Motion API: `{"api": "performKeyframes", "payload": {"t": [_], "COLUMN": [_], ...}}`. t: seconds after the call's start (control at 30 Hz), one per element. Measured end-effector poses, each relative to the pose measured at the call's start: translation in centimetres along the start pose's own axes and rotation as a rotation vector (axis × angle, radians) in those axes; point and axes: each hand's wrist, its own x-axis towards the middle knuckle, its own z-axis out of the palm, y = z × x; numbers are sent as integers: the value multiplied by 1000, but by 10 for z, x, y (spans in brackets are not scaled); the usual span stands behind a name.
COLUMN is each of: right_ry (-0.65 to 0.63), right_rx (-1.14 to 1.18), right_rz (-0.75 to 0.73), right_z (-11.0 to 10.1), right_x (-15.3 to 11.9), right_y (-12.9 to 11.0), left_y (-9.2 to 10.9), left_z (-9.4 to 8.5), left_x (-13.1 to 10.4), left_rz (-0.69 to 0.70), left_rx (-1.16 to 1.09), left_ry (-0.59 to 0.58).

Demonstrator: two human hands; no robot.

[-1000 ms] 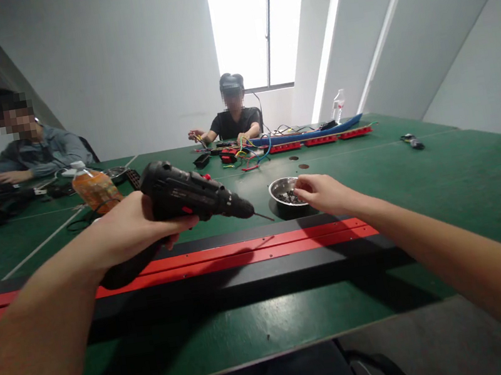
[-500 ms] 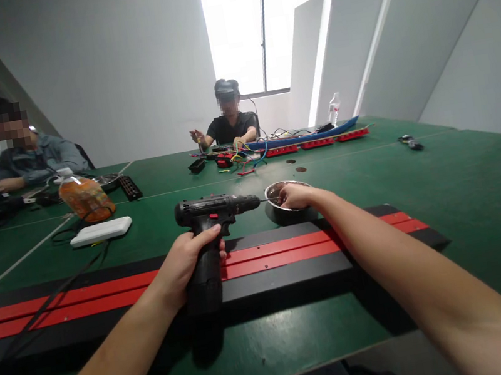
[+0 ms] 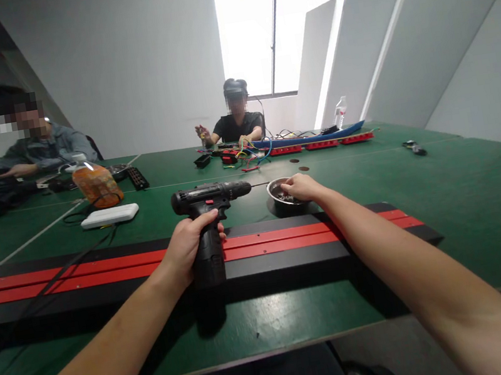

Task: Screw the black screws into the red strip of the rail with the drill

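My left hand (image 3: 192, 242) is wrapped round the grip of a black cordless drill (image 3: 210, 251), whose long thin bit points right towards a round metal bowl (image 3: 288, 208). Small dark pieces (image 3: 283, 196) lie inside the bowl. My right hand (image 3: 300, 186) reaches over the bowl's right side with its fingers pressed together and pointing down; whatever is between the fingertips is too small to tell. Below both hands lies a long black bar (image 3: 290, 258) with two red strips (image 3: 283, 243) along its top.
Orange bottle (image 3: 98, 186) and white box (image 3: 110, 216) stand at the left, with a black cable crossing the bar. Across the table a person (image 3: 241, 127) handles coloured wires (image 3: 255, 154) near a blue strip (image 3: 309, 137). Another person (image 3: 54, 146) sits far left.
The view has shifted a little. My right hand has lifted slightly and more of the small pieces in the bowl shows. My left hand still holds the drill.
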Motion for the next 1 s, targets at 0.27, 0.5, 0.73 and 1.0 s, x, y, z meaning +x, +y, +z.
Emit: {"api": "performKeyframes", "payload": {"t": [0.27, 0.5, 0.73, 1.0], "right_ry": [101, 17, 33, 52], "right_rx": [114, 149, 120, 547], "right_rz": [40, 13, 51, 62], "right_z": [5, 7, 2, 3], "right_x": [3, 2, -1, 3], "right_y": [1, 5, 0, -4], "left_y": [-3, -3, -2, -4], "left_z": [-4, -3, -3, -2], "left_x": [-2, -1, -2, -1], "left_rz": [17, 33, 22, 34], "left_rx": [74, 79, 81, 99], "left_ry": [-21, -28, -38, -15]}}
